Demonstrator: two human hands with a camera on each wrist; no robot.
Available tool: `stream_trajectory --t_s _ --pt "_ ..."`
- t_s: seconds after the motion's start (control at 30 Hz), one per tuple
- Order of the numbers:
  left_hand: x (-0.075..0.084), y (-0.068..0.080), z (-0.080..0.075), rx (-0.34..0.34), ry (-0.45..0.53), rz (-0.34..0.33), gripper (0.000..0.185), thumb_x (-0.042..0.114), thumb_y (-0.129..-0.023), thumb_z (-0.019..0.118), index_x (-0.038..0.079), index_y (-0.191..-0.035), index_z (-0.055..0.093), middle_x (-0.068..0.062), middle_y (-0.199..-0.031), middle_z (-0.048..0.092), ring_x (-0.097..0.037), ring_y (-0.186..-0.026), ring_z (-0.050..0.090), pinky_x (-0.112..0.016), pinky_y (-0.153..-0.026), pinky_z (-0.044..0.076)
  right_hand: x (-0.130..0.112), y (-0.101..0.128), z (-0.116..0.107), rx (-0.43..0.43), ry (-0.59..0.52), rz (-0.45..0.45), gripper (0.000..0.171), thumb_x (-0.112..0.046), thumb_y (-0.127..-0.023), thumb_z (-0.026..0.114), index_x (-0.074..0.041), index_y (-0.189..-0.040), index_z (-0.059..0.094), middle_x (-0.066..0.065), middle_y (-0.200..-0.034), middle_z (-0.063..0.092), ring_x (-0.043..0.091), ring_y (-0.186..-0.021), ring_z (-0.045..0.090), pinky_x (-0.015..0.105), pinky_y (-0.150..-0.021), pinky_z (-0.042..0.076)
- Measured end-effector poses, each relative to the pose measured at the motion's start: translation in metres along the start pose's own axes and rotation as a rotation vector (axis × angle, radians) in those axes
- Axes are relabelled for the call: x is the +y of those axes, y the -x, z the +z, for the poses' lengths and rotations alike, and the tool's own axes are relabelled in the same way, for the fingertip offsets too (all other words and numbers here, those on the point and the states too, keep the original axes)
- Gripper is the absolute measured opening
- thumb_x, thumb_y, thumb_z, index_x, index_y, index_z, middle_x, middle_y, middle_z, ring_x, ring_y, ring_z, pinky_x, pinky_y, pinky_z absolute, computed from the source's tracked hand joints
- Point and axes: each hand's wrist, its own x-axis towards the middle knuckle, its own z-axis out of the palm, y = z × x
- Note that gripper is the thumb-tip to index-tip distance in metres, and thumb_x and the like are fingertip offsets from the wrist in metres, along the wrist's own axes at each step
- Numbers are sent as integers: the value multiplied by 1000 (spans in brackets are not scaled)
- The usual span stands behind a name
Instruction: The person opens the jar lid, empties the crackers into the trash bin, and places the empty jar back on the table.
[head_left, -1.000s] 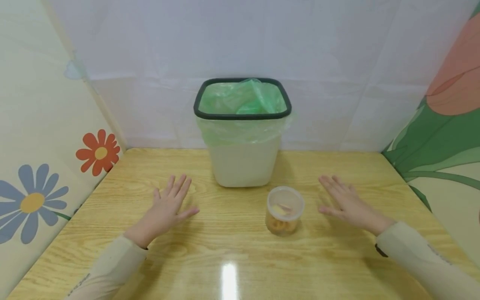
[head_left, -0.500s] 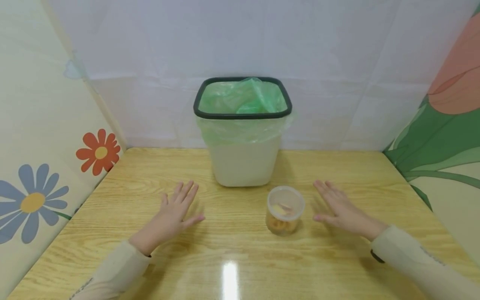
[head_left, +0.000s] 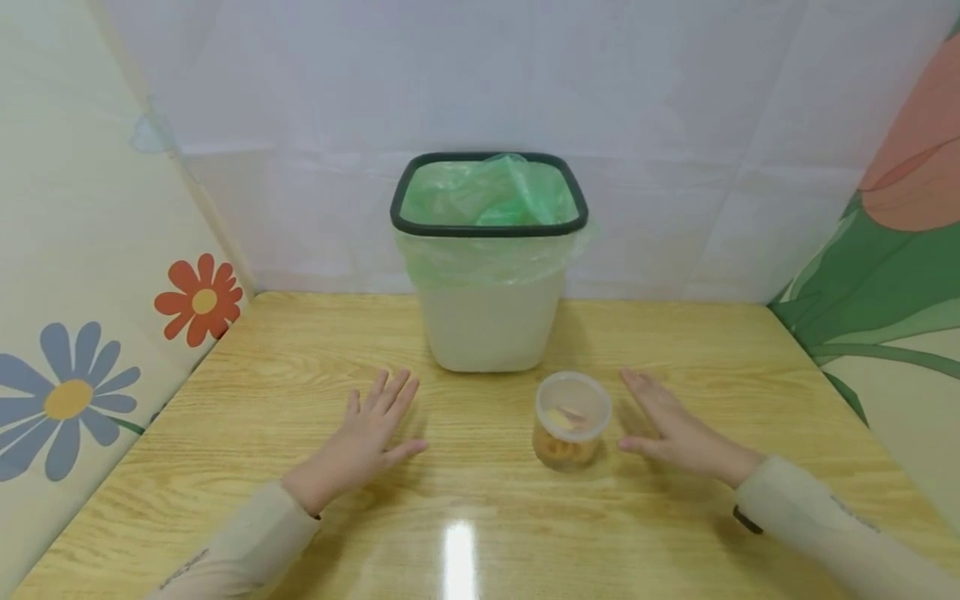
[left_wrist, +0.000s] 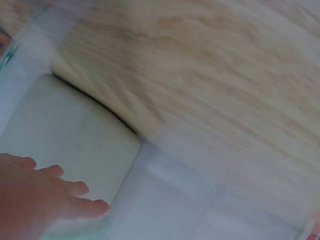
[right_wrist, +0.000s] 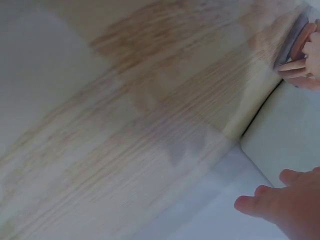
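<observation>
A small jar (head_left: 571, 421) is standing upright on the worktop (head_left: 480, 533), just to the inner side of the right hand (head_left: 667, 425), whose thumb is pointing toward it without touching. The left hand (head_left: 367, 437) is lying well apart from the jar on its other side. Both hands are hovering palm down, fingers straight and slightly spread, gripping nothing.

The jar is round, of clear plastic with a see-through lid, and is showing golden-brown ring-shaped bits inside. Beyond the fingertips of both hands, a bin (head_left: 489, 262) is sitting at the back of the worktop: squarish with rounded corners, pale smooth walls, a dark rim, and a thin crinkled green bag (head_left: 487, 196) folded over its edge. The worktop is glossy, light wood-grained, catching a bright glare near the front edge. Flower-printed panels (head_left: 90, 350) are closing in the sides, with a plain white sheet behind.

Compared with a second ago, both hands are drawing inward: the left has slid closer to the middle, and the right has come nearer to the jar. The jar and the bin are staying where they were.
</observation>
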Motion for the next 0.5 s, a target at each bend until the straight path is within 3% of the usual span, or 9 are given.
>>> stream_trajectory --t_s 0.5 --pt "13 -7 10 2 -25 71 82 41 -95 60 -4 -151 21 -23 -158 15 -48 -142 8 -75 -103 11 -2 -3 3 -29 -63 -12 98 -29 -85 74 8 -151 11 36 -153 9 59 -136 4 74 -103 10"
